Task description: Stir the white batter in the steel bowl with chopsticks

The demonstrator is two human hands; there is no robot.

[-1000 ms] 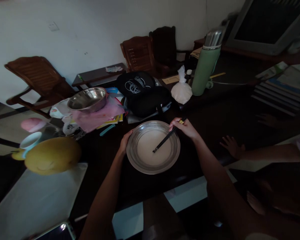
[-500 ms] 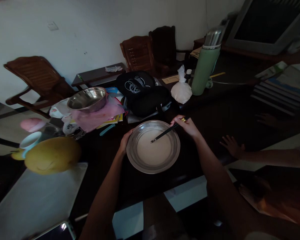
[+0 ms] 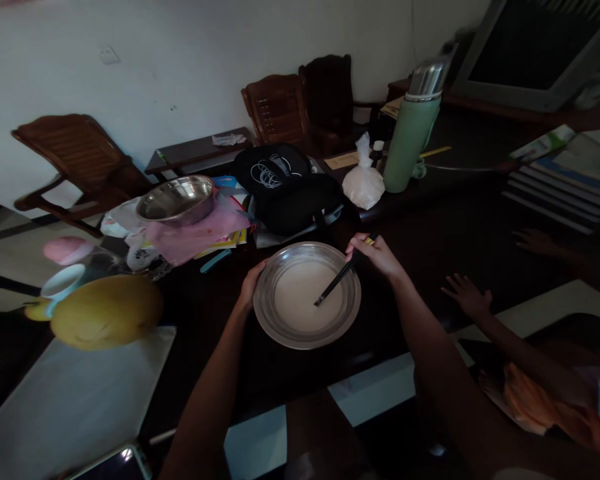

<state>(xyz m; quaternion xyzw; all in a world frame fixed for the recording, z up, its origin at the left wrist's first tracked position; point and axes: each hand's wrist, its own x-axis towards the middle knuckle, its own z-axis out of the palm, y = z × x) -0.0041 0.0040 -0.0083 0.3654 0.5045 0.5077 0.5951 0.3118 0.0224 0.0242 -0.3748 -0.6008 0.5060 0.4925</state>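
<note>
A wide metal bowl (image 3: pixel 260 313) stands on the dark table, holding a pale, milky mixture (image 3: pixel 300 293). My left hand (image 3: pixel 251 283) grips the bowl's left rim. In my right hand (image 3: pixel 377 255), closed above the right rim, are black chopsticks (image 3: pixel 337 279) with gold bands near the top. They slant down to the left, and their tips dip into the mixture right of the bowl's middle. Whether both sticks lie together is hard to make out.
Behind the bowl are a black case (image 3: pixel 295 200), a tied bag of white powder (image 3: pixel 364 185) and a green thermos (image 3: pixel 411 137). A second metal bowl (image 3: pixel 177 203) and a yellow balloon-like object (image 3: pixel 107 312) lie left. Another person's hand (image 3: pixel 469 295) rests at right.
The chopstick tips have moved right and slightly down within the mixture, and the sticks stand steeper. My left hand keeps its place on the rim. The other person's arm at right has shifted.
</note>
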